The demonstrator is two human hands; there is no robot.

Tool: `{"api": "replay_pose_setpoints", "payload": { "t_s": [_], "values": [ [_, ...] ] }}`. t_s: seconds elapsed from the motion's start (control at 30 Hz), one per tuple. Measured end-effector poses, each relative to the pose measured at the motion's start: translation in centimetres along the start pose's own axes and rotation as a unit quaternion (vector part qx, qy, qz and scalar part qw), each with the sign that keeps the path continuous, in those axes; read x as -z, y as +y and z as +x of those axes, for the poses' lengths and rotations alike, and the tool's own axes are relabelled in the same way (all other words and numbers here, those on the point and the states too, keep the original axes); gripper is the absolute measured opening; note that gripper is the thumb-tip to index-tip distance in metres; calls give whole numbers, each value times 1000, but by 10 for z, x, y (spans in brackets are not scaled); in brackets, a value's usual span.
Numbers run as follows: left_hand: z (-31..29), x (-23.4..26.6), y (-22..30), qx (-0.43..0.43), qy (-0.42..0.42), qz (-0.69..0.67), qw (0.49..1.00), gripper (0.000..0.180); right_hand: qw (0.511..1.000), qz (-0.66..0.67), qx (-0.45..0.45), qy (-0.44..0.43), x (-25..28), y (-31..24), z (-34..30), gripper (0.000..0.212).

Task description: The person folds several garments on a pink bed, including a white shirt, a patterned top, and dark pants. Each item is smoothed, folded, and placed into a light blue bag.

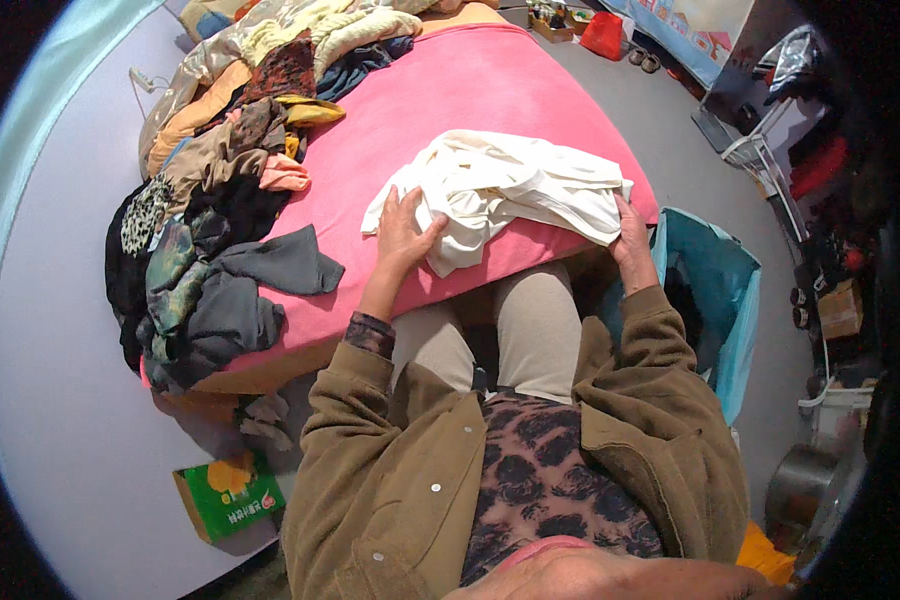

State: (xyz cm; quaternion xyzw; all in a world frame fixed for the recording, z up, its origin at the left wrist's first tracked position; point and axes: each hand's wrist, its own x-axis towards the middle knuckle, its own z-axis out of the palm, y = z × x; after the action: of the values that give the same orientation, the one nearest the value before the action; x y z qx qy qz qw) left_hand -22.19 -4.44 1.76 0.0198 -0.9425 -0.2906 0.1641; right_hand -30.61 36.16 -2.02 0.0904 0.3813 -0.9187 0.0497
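Brown button-front jacket (pixel 395 500) nearest the lens in the head view, hanging open over a sheer black-patterned top (pixel 540 465); beige trousers (pixel 538 330) just beyond, knees at the bed edge. White garment (pixel 515 185) lies bunched at the near right end of the pink bed cover (pixel 480 90), exact type unclear from the folds. Left hand (pixel 405 237): wide, thumb and fingers spread on its left end. Right hand (pixel 632 243): narrow, holding its right end by the edge, some fingers hidden. Mixed clothes pile (pixel 210 165) runs down the left side of the bed; dark grey garment (pixel 285 262) on its near end, well apart from the white one. Light-blue bag (pixel 735 310) stands open just beside the bed, right, dark stuff inside. Green carton (pixel 235 497) on the floor, lower left. Red bag (pixel 603 36) and a pair of shoes (pixel 645 61) on the floor, far right.
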Motion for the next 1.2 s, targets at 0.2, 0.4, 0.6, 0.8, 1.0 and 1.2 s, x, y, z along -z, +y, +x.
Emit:
{"api": "replay_pose_setpoints", "payload": {
  "t_s": [0.2,0.4,0.6,0.8,1.0,1.2],
  "values": [
    [37,16,25,-71,115,52,990,28,985,-169,26,3,11,-3,-12,38],
    [115,-15,91,-155,12,2,988,21,976,-212,49,-9,28,-1,-19,35],
    [168,-70,92,-133,-87,82,984,17,956,-281,86,-11,37,-15,-32,31],
    [178,-95,75,-119,-175,108,971,17,942,-309,127,11,30,-29,-22,25],
    [179,-72,78,-130,-250,57,958,12,939,-334,31,-76,8,-53,-30,25],
    [203,-35,70,8,-248,-365,897,24,997,-60,10,-48,5,-76,-13,29]
  ]
}}
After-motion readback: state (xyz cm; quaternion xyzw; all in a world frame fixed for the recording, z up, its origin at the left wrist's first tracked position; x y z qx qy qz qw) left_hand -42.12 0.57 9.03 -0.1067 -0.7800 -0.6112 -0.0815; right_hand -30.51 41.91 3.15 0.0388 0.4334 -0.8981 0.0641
